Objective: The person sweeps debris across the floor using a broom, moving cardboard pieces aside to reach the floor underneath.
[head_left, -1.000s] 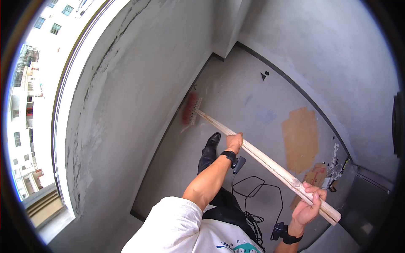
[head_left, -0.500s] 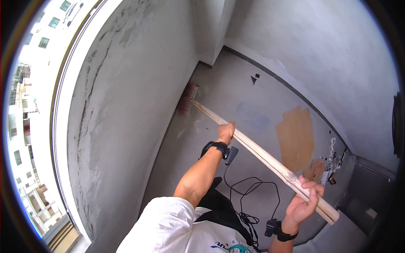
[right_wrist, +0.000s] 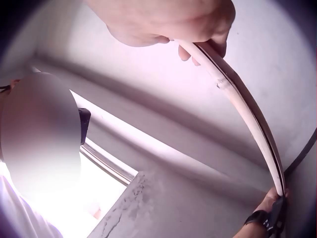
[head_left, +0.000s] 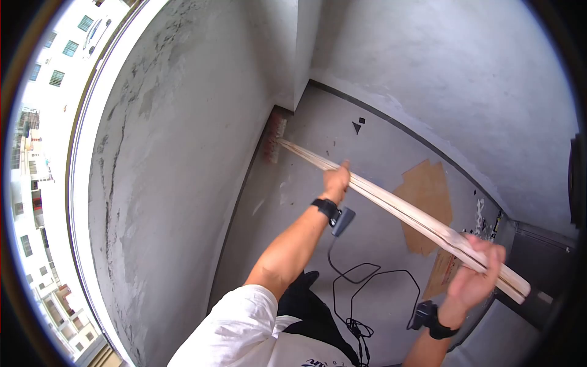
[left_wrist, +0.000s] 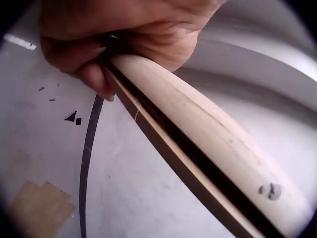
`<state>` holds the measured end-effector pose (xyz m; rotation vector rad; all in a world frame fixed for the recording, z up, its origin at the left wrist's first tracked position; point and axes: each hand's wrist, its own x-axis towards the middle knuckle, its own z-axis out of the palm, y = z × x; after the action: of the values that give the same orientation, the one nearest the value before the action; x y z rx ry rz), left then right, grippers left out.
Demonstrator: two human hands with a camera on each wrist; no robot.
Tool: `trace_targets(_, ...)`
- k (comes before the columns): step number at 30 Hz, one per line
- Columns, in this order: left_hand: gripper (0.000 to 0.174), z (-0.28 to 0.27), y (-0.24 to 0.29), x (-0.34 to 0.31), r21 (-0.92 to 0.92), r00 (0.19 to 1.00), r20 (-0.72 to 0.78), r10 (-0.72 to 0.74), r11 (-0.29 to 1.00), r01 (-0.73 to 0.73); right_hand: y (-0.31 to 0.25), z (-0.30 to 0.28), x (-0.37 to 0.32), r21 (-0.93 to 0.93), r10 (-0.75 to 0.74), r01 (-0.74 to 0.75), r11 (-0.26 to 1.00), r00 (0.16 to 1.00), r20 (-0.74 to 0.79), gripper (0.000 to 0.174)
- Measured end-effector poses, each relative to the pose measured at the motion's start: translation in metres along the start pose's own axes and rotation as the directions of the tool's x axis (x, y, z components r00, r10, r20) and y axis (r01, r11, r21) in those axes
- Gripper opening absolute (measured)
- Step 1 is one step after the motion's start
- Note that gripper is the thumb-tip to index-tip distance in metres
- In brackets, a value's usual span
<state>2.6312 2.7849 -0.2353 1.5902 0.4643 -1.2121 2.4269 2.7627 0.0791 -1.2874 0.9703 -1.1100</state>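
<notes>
A broom with a long pale wooden handle [head_left: 406, 214], split by a dark lengthwise gap, slants across the head view. Its red-and-white bristle head [head_left: 277, 139] is down at the foot of the left wall. My left hand [head_left: 336, 181] grips the handle partway down, nearer the bristles. Up near the handle's top end, my right hand [head_left: 476, 275] holds it with fingers wrapped over. In the left wrist view the curled fingers [left_wrist: 101, 79] close round the wood, and a dark knot shows on the handle.
Flattened cardboard [head_left: 422, 208] lies on the grey floor, with small black scraps [head_left: 357, 127] farther off. A black cable [head_left: 367, 275] loops near the legs. White debris [head_left: 480, 211] lies by the right wall. At left is a window [head_left: 55, 183].
The view has shifted, bringing the far corner lower. My right hand and the handle's top end have moved right, while the bristle head stays by the left wall. Both hands keep their grip.
</notes>
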Motion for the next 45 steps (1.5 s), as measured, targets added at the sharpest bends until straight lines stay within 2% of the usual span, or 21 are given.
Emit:
trace_targets(2,0.042,-0.001,0.012,0.056,0.054,0.997,0.059,-0.051,0.997,0.048,0.041,0.034,-0.009,-0.118,-0.063,0.042,0.992,0.981,-0.182,0.014)
trace_targets(3,0.042,0.015,-0.001,0.073,0.058,0.996,0.069,-0.050,0.997,0.046,0.038,0.037,-0.002,-0.122,-0.072,0.049,0.991,0.979,-0.190,0.014)
trace_targets(5,0.041,0.061,-0.063,0.092,0.359,0.998,0.028,0.061,0.931,-0.067,0.016,0.040,-0.003,-0.143,0.018,-0.058,0.988,0.963,-0.268,0.013)
trace_targets(6,0.040,0.073,-0.068,0.073,0.360,0.997,0.026,0.069,0.930,-0.074,0.014,0.018,0.000,-0.196,-0.072,0.033,0.980,0.978,-0.195,0.013)
trace_targets(9,0.037,0.062,-0.012,-0.034,0.163,0.982,0.161,-0.102,0.984,0.076,-0.031,-0.045,0.015,-0.162,-0.053,0.030,0.986,0.989,-0.139,0.014)
trace_targets(11,0.037,0.065,-0.015,-0.061,0.052,0.992,0.109,-0.069,0.997,0.063,-0.053,-0.063,0.004,-0.097,-0.086,0.081,0.992,0.995,-0.050,0.015)
trace_targets(16,0.038,0.023,-0.011,-0.035,0.044,0.999,-0.038,-0.007,0.999,0.008,-0.012,-0.048,-0.013,0.007,0.038,-0.038,0.999,0.985,-0.167,0.012)
trace_targets(19,0.040,0.003,-0.037,0.040,0.126,0.994,-0.015,-0.106,0.986,0.107,0.043,-0.018,-0.044,-0.054,0.110,-0.132,0.990,0.947,-0.303,0.012)
trace_targets(22,0.045,0.042,-0.081,0.038,0.331,0.996,0.081,-0.028,0.944,-0.001,0.032,-0.026,-0.063,-0.062,0.124,-0.158,0.986,0.921,-0.368,0.012)
trace_targets(24,0.052,0.095,-0.152,0.064,0.383,0.997,0.069,0.018,0.923,-0.043,0.012,-0.039,-0.065,-0.203,-0.002,-0.070,0.977,0.943,-0.333,0.012)
trace_targets(26,0.047,0.120,-0.122,-0.003,0.238,0.984,0.139,-0.112,0.968,0.077,-0.016,-0.065,-0.061,-0.211,-0.031,-0.050,0.976,0.931,-0.365,0.012)
trace_targets(28,0.043,0.128,-0.087,-0.061,0.247,0.945,0.285,-0.159,0.965,0.088,-0.047,-0.099,-0.059,-0.257,-0.114,0.021,0.966,0.929,-0.352,0.013)
trace_targets(30,0.040,0.140,-0.094,-0.100,0.233,0.951,0.267,-0.157,0.968,0.095,-0.076,-0.139,-0.065,-0.294,-0.151,0.057,0.954,0.939,-0.308,0.013)
trace_targets(32,0.041,0.134,-0.100,-0.143,0.152,0.951,0.256,-0.174,0.979,0.138,-0.102,-0.175,-0.074,-0.150,-0.159,0.135,0.979,0.974,-0.161,0.014)
trace_targets(35,0.042,0.108,-0.121,-0.178,-0.013,0.980,0.163,-0.118,0.992,0.122,-0.111,-0.197,-0.084,-0.090,-0.140,0.123,0.988,0.967,-0.211,0.014)
trace_targets(38,0.040,0.049,-0.157,-0.152,0.003,0.993,0.093,-0.067,0.998,0.067,-0.074,-0.187,-0.097,-0.004,0.008,-0.009,1.000,0.992,-0.129,0.012)
trace_targets(39,0.044,0.026,-0.170,-0.131,-0.007,0.997,0.033,-0.071,0.997,0.071,-0.050,-0.182,-0.106,0.029,0.072,-0.068,0.997,0.981,-0.178,0.012)
trace_targets(40,0.041,0.008,-0.190,-0.101,0.081,0.991,-0.117,0.062,0.995,-0.053,-0.022,-0.175,-0.116,0.063,0.136,-0.125,0.990,0.966,-0.219,0.011)
trace_targets(41,0.040,-0.016,-0.182,-0.083,0.246,0.987,-0.135,-0.091,0.961,0.123,0.005,-0.163,-0.124,0.039,0.173,-0.169,0.985,0.957,-0.235,0.010)
trace_targets(43,0.042,-0.046,-0.194,-0.042,0.275,0.976,-0.193,-0.101,0.949,0.152,0.038,-0.134,-0.145,0.120,0.291,-0.267,0.956,0.912,-0.290,0.009)
trace_targets(45,0.043,-0.026,-0.199,-0.053,0.334,0.983,-0.136,-0.119,0.929,0.159,0.048,-0.140,-0.165,0.018,0.224,-0.229,0.973,0.928,-0.296,0.010)
